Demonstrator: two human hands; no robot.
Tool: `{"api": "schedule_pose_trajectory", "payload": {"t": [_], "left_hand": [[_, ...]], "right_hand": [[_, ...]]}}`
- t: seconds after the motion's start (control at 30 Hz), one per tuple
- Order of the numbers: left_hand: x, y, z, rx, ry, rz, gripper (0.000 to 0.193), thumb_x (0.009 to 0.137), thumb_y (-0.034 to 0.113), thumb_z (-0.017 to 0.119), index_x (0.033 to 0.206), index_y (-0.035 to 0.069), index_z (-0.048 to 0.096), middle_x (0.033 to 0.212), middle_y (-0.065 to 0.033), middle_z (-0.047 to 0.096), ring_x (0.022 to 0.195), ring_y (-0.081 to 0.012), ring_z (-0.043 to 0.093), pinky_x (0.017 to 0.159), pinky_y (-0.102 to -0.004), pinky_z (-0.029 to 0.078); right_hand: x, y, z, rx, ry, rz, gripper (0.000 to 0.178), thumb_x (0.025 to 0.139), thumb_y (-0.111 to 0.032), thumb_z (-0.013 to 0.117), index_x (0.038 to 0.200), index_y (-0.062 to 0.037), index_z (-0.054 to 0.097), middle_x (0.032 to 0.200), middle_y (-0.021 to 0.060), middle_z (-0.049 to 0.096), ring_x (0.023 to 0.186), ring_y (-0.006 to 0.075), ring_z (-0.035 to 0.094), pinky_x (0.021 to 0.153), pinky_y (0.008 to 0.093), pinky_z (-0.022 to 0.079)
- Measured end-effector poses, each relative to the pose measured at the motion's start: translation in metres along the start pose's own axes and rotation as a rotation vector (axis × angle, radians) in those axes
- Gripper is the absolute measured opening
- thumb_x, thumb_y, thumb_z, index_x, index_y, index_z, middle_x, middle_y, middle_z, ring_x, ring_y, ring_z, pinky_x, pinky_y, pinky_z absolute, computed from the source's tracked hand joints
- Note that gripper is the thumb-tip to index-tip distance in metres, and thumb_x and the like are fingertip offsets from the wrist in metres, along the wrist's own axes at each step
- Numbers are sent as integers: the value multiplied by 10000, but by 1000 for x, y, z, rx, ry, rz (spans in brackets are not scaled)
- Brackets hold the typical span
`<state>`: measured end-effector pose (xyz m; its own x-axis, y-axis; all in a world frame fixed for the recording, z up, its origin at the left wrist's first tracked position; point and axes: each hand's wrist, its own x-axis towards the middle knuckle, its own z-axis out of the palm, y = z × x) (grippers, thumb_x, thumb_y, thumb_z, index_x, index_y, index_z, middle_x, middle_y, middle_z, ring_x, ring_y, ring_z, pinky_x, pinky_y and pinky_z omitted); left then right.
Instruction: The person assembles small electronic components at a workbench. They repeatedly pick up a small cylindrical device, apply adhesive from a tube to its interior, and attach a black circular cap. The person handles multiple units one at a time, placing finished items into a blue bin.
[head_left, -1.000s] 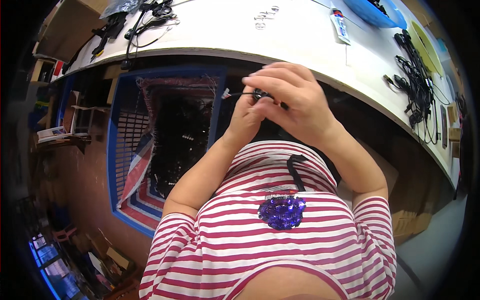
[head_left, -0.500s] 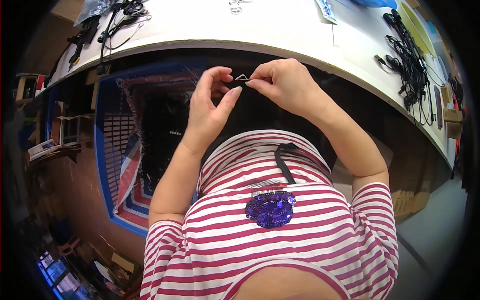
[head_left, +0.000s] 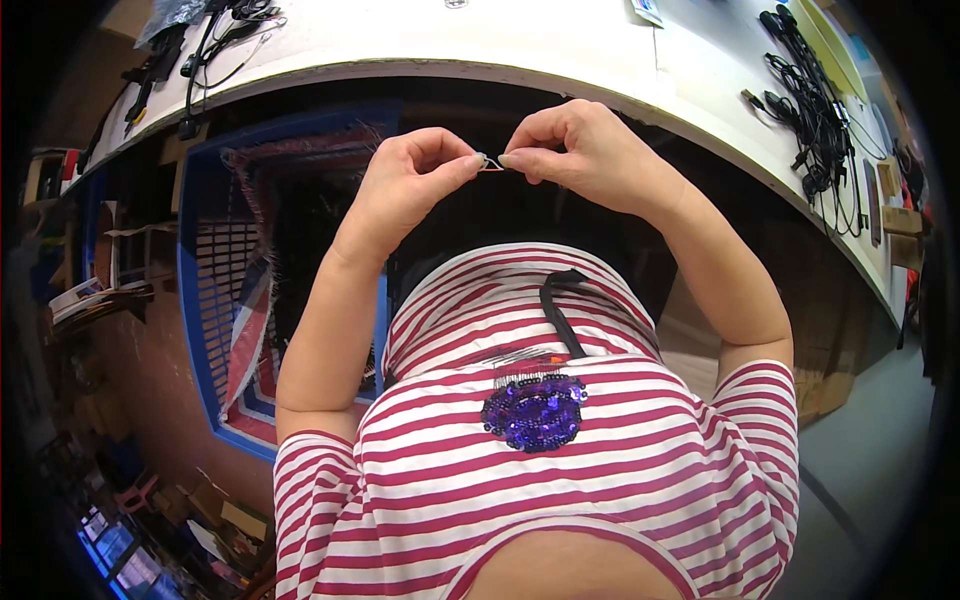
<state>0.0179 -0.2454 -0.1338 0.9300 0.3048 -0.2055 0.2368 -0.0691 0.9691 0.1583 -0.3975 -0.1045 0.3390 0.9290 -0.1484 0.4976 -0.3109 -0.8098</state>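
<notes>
Just below the table's front edge, my two hands meet at a small, thin, wire-like piece (head_left: 491,166), pale with a reddish lower edge. My left hand (head_left: 405,185) pinches its left end between thumb and forefinger. At the other end, the thumb and fingertips of my right hand (head_left: 595,155) close on it too. The piece is too small for me to name its kind, and my fingertips cover both ends.
A white table (head_left: 400,85) curves across the top. Black cables (head_left: 805,125) lie on its right, more cables (head_left: 235,45) on its left. Below stands a blue plastic crate (head_left: 200,300) lined with striped cloth, holding dark things. Cardboard boxes (head_left: 905,220) sit at far right.
My left hand, apart from the piece before, has closed its thumb and forefinger on the left end. My right hand has risen slightly and still pinches it.
</notes>
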Motion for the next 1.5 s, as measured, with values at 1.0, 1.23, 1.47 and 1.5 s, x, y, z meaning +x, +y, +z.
{"api": "schedule_pose_trajectory", "payload": {"t": [1.0,1.23,1.47,1.5], "left_hand": [[-5,1,2,-121,-238,-41,137,817,152,628,846,19,632,773,-6,600,730,-63,531,677,-190,418],[-7,-6,11,-446,-201,-83,152,847,167,612,899,24,604,788,-1,580,714,-53,517,664,-175,406],[-7,-8,31,-706,-44,-66,131,864,159,589,906,35,599,780,11,552,676,-50,461,619,-198,377],[-6,-10,33,-744,-35,-60,120,866,150,583,914,41,601,790,10,554,693,-55,459,633,-204,382]], "right_hand": [[-2,2,-2,64,-139,72,202,774,-201,632,757,-1,654,591,1,530,560,69,456,540,220,373],[-7,11,-1,376,-185,87,217,796,-251,641,778,-35,648,634,-23,541,597,48,462,559,185,371],[-19,14,20,313,297,-231,171,775,-134,633,904,-21,628,783,49,622,732,132,581,660,267,460],[-20,18,22,192,363,-343,171,762,-109,637,912,-26,625,806,60,625,744,154,590,665,274,466]]}}
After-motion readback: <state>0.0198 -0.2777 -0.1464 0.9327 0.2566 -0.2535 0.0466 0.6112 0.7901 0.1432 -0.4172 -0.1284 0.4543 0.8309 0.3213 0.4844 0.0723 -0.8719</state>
